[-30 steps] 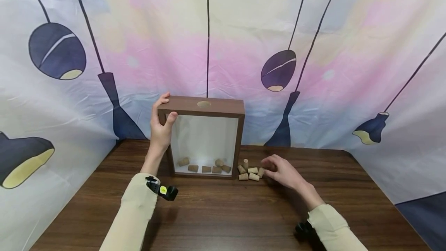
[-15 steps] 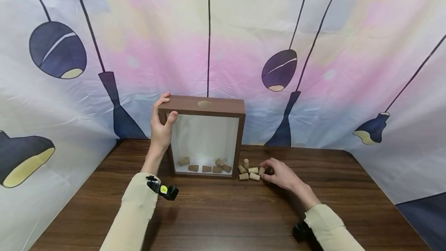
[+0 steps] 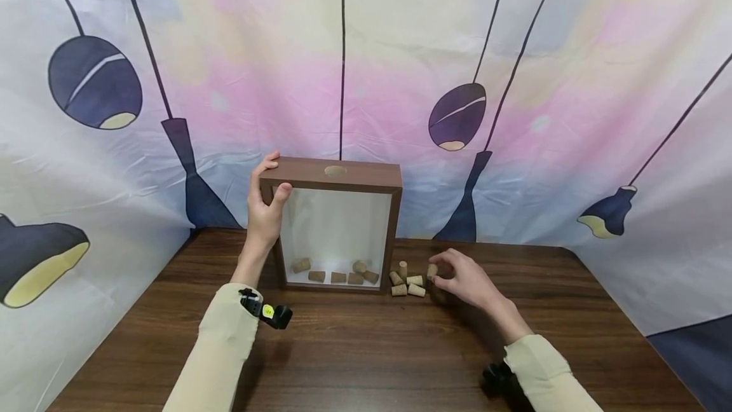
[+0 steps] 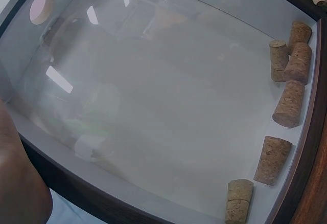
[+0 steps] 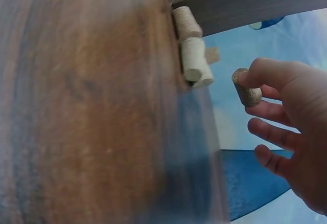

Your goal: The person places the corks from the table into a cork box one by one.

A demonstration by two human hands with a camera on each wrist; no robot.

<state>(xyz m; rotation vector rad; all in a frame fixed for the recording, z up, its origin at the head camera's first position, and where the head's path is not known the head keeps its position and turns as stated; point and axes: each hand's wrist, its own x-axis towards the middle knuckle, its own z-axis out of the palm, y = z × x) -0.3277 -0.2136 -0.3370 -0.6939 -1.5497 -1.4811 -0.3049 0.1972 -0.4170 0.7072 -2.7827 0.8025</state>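
Observation:
My left hand [image 3: 264, 218] grips the upper left corner of a brown wooden shadow box [image 3: 368, 175], its thumb on the front edge. The box stands upright, with a clear front and a round hole [image 3: 335, 170] in its top. Several corks [image 4: 288, 104] lie inside along the bottom. Right of the box, my right hand [image 3: 466, 280] pinches a cork [image 5: 247, 88] between thumb and fingers, just above the table. Beside it several loose corks [image 3: 415, 290] lie close together, with one upright cork [image 3: 403, 268] among them.
The dark wooden table [image 3: 354, 348] carries everything. A fabric backdrop [image 3: 389, 49] printed with hanging lamps rises behind the table and at both sides. A black wrist camera [image 3: 277, 316] sits at the left sleeve.
My right hand has closed its fingertips on the rightmost cork and lifted it slightly off the table, away from the group. The left hand and the box have stayed put.

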